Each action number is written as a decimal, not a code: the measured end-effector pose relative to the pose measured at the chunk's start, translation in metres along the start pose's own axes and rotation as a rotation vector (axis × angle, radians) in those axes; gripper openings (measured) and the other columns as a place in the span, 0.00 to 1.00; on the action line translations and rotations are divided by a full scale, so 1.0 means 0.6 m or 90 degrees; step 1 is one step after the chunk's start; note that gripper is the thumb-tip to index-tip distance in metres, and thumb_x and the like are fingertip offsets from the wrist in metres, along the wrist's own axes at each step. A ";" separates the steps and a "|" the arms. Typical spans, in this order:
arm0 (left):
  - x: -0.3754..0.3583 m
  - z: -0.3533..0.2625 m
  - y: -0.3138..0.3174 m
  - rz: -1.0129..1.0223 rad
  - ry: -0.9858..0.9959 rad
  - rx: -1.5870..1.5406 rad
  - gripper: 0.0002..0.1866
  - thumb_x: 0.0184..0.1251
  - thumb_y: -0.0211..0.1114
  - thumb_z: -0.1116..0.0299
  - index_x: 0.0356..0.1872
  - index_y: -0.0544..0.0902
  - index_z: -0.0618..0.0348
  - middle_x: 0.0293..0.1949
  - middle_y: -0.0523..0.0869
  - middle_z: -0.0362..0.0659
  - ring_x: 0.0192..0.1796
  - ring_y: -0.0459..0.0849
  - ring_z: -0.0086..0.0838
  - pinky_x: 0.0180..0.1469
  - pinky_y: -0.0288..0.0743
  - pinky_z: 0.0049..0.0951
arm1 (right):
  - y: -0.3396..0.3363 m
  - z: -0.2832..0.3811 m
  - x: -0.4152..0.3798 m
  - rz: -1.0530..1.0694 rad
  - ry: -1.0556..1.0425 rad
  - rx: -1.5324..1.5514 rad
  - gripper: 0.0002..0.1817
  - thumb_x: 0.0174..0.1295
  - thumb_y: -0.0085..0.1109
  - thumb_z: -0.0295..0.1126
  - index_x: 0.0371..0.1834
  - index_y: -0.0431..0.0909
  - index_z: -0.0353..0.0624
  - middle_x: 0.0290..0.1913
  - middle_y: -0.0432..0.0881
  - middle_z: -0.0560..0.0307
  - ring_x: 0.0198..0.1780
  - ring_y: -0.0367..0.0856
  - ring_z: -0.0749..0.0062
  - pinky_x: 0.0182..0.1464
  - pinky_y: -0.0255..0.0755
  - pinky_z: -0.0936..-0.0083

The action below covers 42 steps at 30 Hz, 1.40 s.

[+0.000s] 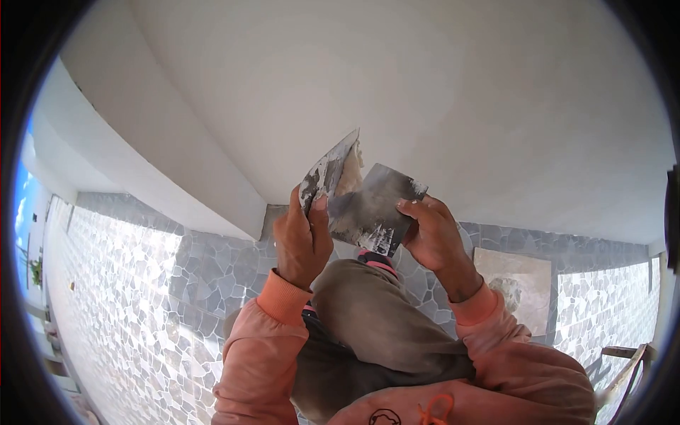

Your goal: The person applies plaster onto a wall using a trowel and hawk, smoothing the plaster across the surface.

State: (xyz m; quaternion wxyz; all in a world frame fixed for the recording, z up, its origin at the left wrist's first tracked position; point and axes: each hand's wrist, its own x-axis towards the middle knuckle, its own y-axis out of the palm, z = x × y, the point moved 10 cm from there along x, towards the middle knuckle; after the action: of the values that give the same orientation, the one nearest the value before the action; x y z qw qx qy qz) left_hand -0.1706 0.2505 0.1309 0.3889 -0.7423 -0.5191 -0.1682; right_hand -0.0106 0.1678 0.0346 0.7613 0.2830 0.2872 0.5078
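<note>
My left hand (302,242) is closed around a putty knife (324,172), its thin metal blade tilted up and smeared with white. A lump of pale putty (350,176) clings to the inner side of that blade. In my right hand (435,235) is a flat, dark metal scraper (382,202), pinched at its right edge with the thumb on top. White residue marks its corner and lower edge. The two blades come close together in front of me, overlapping in this view. My fingers hide both tools' grips.
A smooth white wall (397,85) rises right ahead, with a projecting white ledge (163,149) on the left. Grey stone-patterned flooring (205,273) runs below. On the floor at right lies a stained beige board (524,273). A wooden piece (627,368) stands at the far right.
</note>
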 end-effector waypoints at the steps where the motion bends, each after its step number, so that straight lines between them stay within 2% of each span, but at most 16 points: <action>1: -0.003 -0.001 0.004 0.013 0.017 0.012 0.16 0.69 0.55 0.73 0.56 0.72 0.67 0.18 0.77 0.47 0.18 0.76 0.38 0.23 0.68 0.31 | -0.001 0.003 0.001 -0.005 -0.007 0.008 0.14 0.62 0.52 0.24 0.48 0.72 0.27 0.44 0.80 0.47 0.47 0.81 0.63 0.50 0.76 0.63; 3: -0.007 0.000 0.006 0.059 0.023 0.040 0.21 0.67 0.56 0.73 0.61 0.72 0.62 0.17 0.77 0.46 0.19 0.77 0.38 0.24 0.69 0.33 | -0.001 0.005 0.006 -0.015 -0.021 0.024 0.12 0.61 0.52 0.24 0.45 0.73 0.27 0.42 0.80 0.46 0.46 0.81 0.63 0.48 0.76 0.64; 6: -0.006 -0.018 0.010 0.119 0.065 0.043 0.22 0.66 0.57 0.73 0.62 0.72 0.59 0.22 0.81 0.49 0.21 0.80 0.38 0.27 0.73 0.33 | 0.002 0.006 0.014 -0.025 -0.005 0.046 0.10 0.60 0.52 0.24 0.41 0.74 0.27 0.40 0.81 0.46 0.44 0.82 0.62 0.48 0.77 0.63; 9: -0.002 -0.039 0.007 0.126 0.133 0.051 0.23 0.65 0.57 0.73 0.63 0.72 0.55 0.32 0.85 0.52 0.28 0.84 0.40 0.32 0.77 0.34 | -0.005 0.002 0.026 -0.022 0.033 0.069 0.10 0.59 0.52 0.24 0.41 0.74 0.28 0.40 0.81 0.46 0.41 0.83 0.61 0.48 0.78 0.63; 12: -0.006 -0.039 0.010 0.151 0.159 0.068 0.25 0.64 0.60 0.69 0.64 0.71 0.54 0.42 0.85 0.54 0.36 0.86 0.42 0.36 0.80 0.35 | 0.012 0.015 0.021 -0.010 0.037 0.082 0.07 0.60 0.51 0.22 0.38 0.74 0.27 0.35 0.81 0.48 0.37 0.83 0.63 0.41 0.79 0.67; 15: -0.006 -0.049 0.016 0.195 0.186 0.066 0.31 0.59 0.68 0.62 0.64 0.70 0.55 0.45 0.84 0.53 0.40 0.86 0.42 0.38 0.81 0.35 | 0.004 0.016 0.022 -0.021 0.041 0.098 0.08 0.61 0.51 0.22 0.38 0.74 0.27 0.37 0.81 0.47 0.38 0.83 0.63 0.43 0.80 0.66; 18: -0.007 -0.058 0.020 0.182 0.234 0.066 0.34 0.57 0.68 0.48 0.60 0.73 0.61 0.37 0.86 0.53 0.37 0.87 0.42 0.40 0.80 0.35 | 0.004 0.014 0.016 -0.027 0.059 0.105 0.09 0.61 0.50 0.22 0.41 0.73 0.27 0.39 0.81 0.47 0.39 0.83 0.62 0.45 0.80 0.65; 21: -0.010 -0.067 0.025 0.169 0.266 0.084 0.40 0.47 0.71 0.47 0.61 0.72 0.58 0.41 0.86 0.51 0.39 0.87 0.42 0.40 0.82 0.35 | 0.003 0.008 0.015 -0.022 0.073 0.126 0.11 0.61 0.50 0.22 0.44 0.72 0.26 0.42 0.80 0.46 0.42 0.83 0.60 0.47 0.80 0.63; 24: -0.011 -0.063 0.030 0.214 0.235 0.112 0.35 0.50 0.74 0.64 0.62 0.72 0.56 0.45 0.85 0.49 0.40 0.87 0.41 0.41 0.82 0.34 | 0.004 0.007 0.013 -0.021 0.073 0.144 0.12 0.61 0.50 0.22 0.46 0.71 0.27 0.42 0.80 0.45 0.43 0.83 0.60 0.49 0.79 0.62; 27: -0.011 -0.063 0.032 0.218 0.244 0.137 0.35 0.47 0.72 0.78 0.62 0.73 0.53 0.45 0.85 0.49 0.41 0.87 0.40 0.40 0.83 0.32 | 0.005 0.011 0.012 -0.008 0.066 0.129 0.12 0.61 0.50 0.23 0.46 0.71 0.27 0.42 0.80 0.45 0.43 0.83 0.59 0.50 0.79 0.62; 30: -0.011 -0.060 0.032 0.212 0.259 0.136 0.37 0.43 0.68 0.85 0.61 0.75 0.51 0.45 0.86 0.47 0.41 0.87 0.39 0.41 0.83 0.32 | -0.001 0.008 0.015 -0.004 0.070 0.136 0.12 0.61 0.50 0.23 0.46 0.72 0.27 0.43 0.80 0.45 0.43 0.83 0.58 0.50 0.79 0.61; 39: -0.010 -0.039 0.021 0.188 0.259 0.145 0.32 0.49 0.69 0.82 0.59 0.76 0.50 0.42 0.86 0.47 0.40 0.87 0.40 0.39 0.82 0.32 | 0.009 0.038 0.006 -0.003 0.043 0.136 0.14 0.61 0.50 0.23 0.48 0.71 0.27 0.45 0.80 0.45 0.47 0.82 0.57 0.55 0.76 0.59; 42: -0.014 -0.030 0.022 0.229 0.250 0.184 0.29 0.50 0.60 0.85 0.57 0.76 0.52 0.47 0.86 0.43 0.42 0.87 0.34 0.38 0.83 0.32 | 0.001 0.052 0.004 -0.016 0.011 0.145 0.15 0.61 0.50 0.23 0.50 0.70 0.27 0.47 0.79 0.44 0.48 0.81 0.57 0.55 0.75 0.57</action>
State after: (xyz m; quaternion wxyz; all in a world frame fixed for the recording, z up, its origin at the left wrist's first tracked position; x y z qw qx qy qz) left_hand -0.1594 0.2297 0.1318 0.6072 -0.7124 -0.3126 -0.1614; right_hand 0.0122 0.1657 0.0556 0.7278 0.3598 0.3534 0.4647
